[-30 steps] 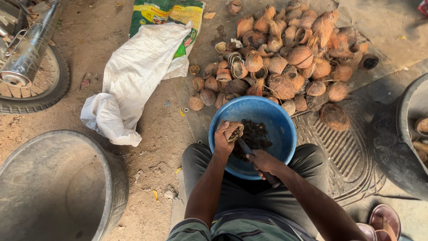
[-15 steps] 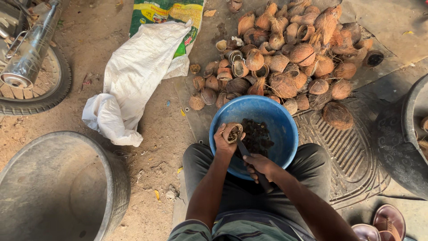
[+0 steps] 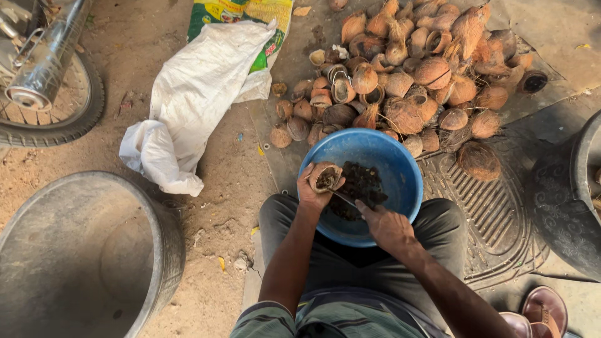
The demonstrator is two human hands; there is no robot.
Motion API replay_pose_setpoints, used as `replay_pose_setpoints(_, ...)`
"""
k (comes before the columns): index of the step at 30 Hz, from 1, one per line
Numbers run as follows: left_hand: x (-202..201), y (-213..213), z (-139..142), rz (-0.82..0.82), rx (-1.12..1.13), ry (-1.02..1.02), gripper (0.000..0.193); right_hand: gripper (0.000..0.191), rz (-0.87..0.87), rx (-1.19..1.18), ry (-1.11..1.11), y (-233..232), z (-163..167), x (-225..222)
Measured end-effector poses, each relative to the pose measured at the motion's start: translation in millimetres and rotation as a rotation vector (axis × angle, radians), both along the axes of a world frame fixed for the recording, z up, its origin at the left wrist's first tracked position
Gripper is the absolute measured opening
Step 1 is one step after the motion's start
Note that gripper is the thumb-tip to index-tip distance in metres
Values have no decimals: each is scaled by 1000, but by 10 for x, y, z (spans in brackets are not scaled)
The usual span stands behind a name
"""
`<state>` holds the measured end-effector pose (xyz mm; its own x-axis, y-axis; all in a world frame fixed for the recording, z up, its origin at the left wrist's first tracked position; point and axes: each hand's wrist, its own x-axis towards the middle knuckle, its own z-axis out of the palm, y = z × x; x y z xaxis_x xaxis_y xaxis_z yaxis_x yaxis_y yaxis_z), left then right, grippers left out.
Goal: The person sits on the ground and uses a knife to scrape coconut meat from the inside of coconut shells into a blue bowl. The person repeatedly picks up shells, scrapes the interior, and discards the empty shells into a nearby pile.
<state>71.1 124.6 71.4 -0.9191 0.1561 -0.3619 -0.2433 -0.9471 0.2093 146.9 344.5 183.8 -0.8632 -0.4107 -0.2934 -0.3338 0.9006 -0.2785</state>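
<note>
We note left hand (image 3: 311, 191) clamped on brown coconut half-shell (image 3: 325, 177), tilted over round blue plastic basin (image 3: 407, 181) so scrapings drop in; right hand (image 3: 387, 226) closed on thin metal blade (image 3: 342, 198); husk pile (image 3: 419, 75) at 12 o'clock.

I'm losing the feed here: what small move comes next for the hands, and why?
Probably another pry: the left hand holds the half shell open over the blue bowl, the right hand has the blade at it, and dark scrapings lie below.

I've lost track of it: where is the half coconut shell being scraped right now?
In the head view the brown half coconut shell sits in the left hand, at the near-left rim of the round blue plastic basin.
</note>
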Motion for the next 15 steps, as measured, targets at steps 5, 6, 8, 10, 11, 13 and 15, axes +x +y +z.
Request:
replay_pose_setpoints(5,-24,-15,56,-1,-19,0,54,56,-4,135,-99,-91,208,-46)
replay_pose_setpoints(6,-28,-22,60,1,-11,10,53,56,-6,124,-89,-99,212,-43)
replay_pose_setpoints(8,-33,-34,61,5,-31,13,54,58,-6,138,-117,-102,190,-31)
replay_pose_setpoints(10,-24,-39,52,-1,-48,-1,54,58,-4,132,-104,-96,144,-20)
replay_pose_setpoints(11,-19,-36,45,-6,-54,-13,54,58,0,120,-72,-97,119,-23)
replay_pose_setpoints(13,-2,-29,31,-22,-81,-27,53,58,17,125,-61,-100,89,-27)
replay_pose_setpoints(15,5,-21,24,-52,-123,-18,51,60,34,160,-88,-109,92,-38)
